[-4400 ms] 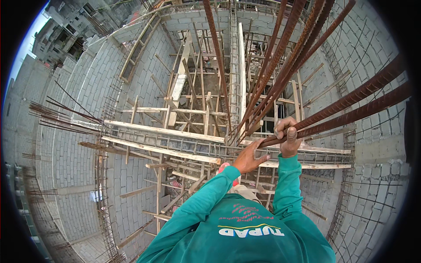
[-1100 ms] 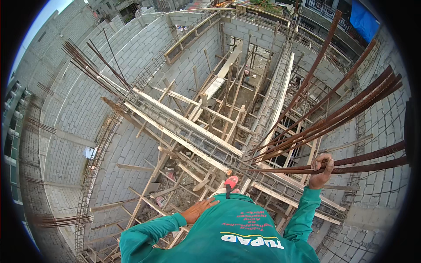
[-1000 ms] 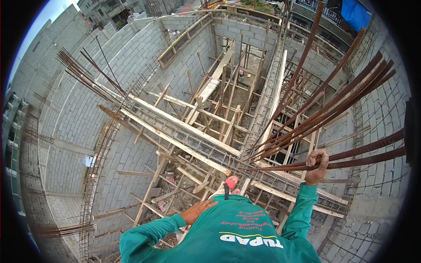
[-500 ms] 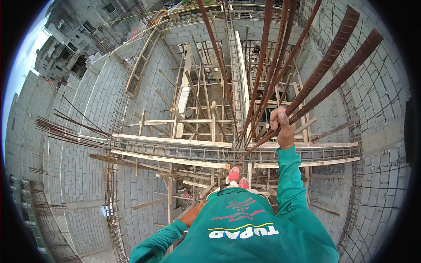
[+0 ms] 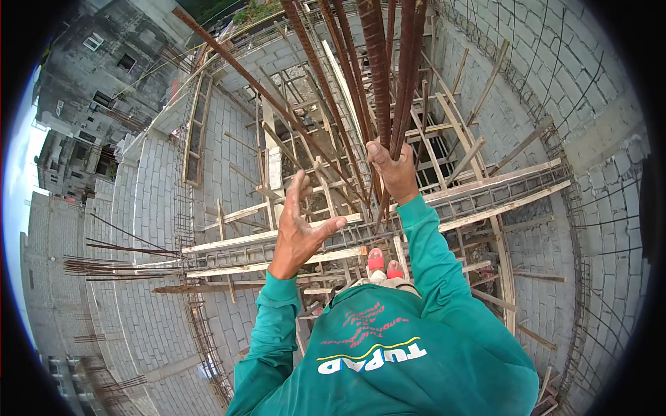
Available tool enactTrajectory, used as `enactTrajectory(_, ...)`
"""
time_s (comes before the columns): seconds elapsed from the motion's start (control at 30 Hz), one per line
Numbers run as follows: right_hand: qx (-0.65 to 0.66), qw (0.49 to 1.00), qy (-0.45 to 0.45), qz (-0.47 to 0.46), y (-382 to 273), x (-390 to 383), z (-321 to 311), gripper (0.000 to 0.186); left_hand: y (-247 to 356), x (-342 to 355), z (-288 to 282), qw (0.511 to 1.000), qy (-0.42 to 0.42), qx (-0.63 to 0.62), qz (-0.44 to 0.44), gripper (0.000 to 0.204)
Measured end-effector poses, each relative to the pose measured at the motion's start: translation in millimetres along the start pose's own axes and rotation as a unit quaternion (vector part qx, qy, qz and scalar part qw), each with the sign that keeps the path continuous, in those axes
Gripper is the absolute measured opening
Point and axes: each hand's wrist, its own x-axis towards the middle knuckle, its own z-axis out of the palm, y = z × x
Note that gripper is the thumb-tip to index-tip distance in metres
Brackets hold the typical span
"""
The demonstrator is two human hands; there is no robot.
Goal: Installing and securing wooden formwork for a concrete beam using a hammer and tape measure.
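My right hand is closed on rusty vertical rebars rising just right of the middle. My left hand is raised to their left, thumb apart and fingers partly curled, holding nothing. Both arms are in green sleeves. Other rusty bars fan out beside the gripped ones and converge downward at a timber-edged beam form with a steel cage inside. My feet in red footwear show just below that junction, above my green shirt.
Timber props and boards stand over the openings below me. Grey block walls rise at both sides, with rebar cages along them. More bars jut out at the left. Weathered concrete buildings show at the upper left.
My left hand has risen from beside my body toward the bars. My right hand and its bars have swung leftward and more upright in view; the view has also turned.
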Motion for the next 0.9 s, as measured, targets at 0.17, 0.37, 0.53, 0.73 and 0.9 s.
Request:
enactTrajectory(0.17,-0.017,1.000,-0.007,0.002,-16.2,3.1,-7.8,0.041,97.6,67.0,7.4,0.987,0.023,-0.105,0.124,0.136)
enactTrajectory(0.37,-0.008,0.999,0.037,0.019,-1.8,5.1,-4.6,0.041,143.8,130.4,61.6,0.953,-0.080,-0.201,0.210,0.093)
enactTrajectory(0.53,-0.033,0.997,0.075,0.010,-2.4,3.8,-7.9,0.041,142.5,137.1,92.7,0.940,-0.097,-0.275,0.175,0.032)
enactTrajectory(0.73,-0.032,0.994,0.098,-0.028,-0.1,-6.5,-6.9,0.042,132.4,133.1,100.7,0.931,-0.063,-0.301,0.197,0.022)
enactTrajectory(0.9,-0.061,0.992,0.106,-0.028,16.8,-2.9,-1.9,0.040,121.5,138.9,105.0,0.940,-0.021,-0.293,0.173,0.028)
